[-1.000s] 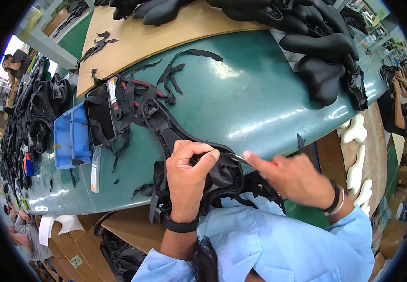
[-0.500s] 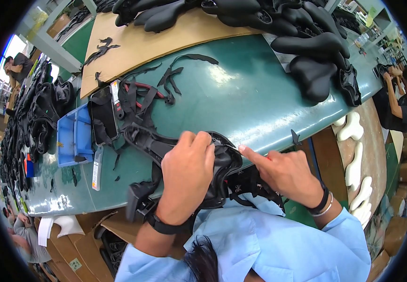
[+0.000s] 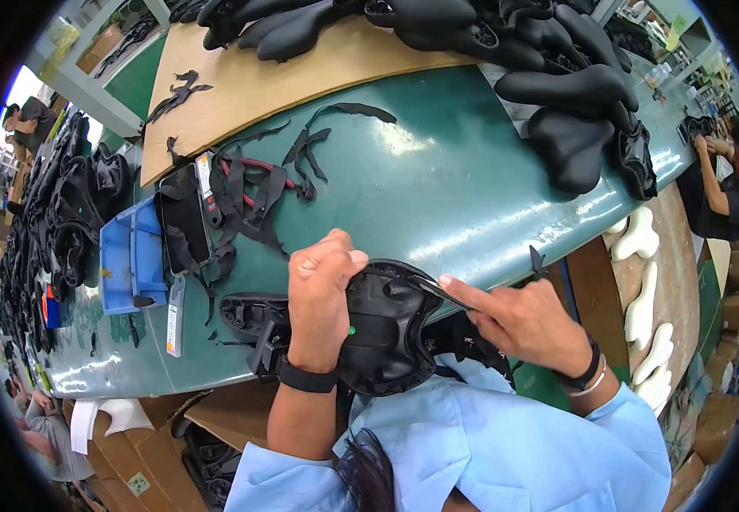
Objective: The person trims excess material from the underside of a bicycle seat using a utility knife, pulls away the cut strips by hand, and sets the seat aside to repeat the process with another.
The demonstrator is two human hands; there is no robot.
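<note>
Looks like a bike saddle [image 3: 386, 328] flipped underside-up, sitting lower centre of the frame at the near edge of the green counter [image 3: 438, 196], partly over the lap. Probably light for its size, with a stiff moulded plastic shell and a softer, stretchy black cover wrapped round the rim. Not fragile, not really slippery on the matte underside, though the glossy cover edge could slide a bit. Best grabbed across the wide rear part or along the rim, not by the loose cover flap.

Left hand [image 3: 322, 294] clamped over the top edge of the saddle, fingers curled round the rim, thumb pressing down. Right hand [image 3: 519, 320] closed on a thin dark blade-like tool [image 3: 442, 293], index finger stretched along it, tip touching the saddle's right edge.

Looks-wise: all black, ribbed underside with raised bosses, tiny green dot near the left wrist, narrow nose pointing left.

Around it: black trimmed strips [image 3: 254, 192] upper left of the hands, blue tray [image 3: 130, 256] at far left, pile of finished saddles [image 3: 574, 94] upper right, white foam pieces [image 3: 642, 290] at right.
</note>
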